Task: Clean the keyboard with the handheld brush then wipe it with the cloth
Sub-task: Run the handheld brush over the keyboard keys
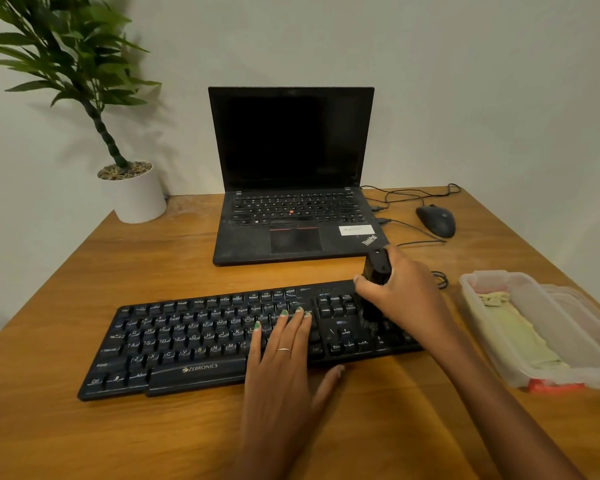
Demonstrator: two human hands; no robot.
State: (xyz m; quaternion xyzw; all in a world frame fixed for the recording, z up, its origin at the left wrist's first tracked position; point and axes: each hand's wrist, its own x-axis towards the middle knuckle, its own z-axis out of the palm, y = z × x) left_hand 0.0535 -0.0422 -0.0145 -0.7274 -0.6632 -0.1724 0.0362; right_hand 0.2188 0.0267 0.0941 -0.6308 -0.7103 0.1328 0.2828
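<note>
Now brush (376, 271) gripped in right hand (404, 292), left hand (284, 351) flat on keyboard (194, 341); risk: keys popped loose (hard scrubbing), cloth (520, 337) unused.

One keyboard (243, 337), one brush (374, 275), one laptop (291, 174), one mouse (436, 220), one potted plant (132, 192), two hands (281, 362), one clear container (548, 327) with one cloth (520, 337), all on one counter (84, 438).
</note>
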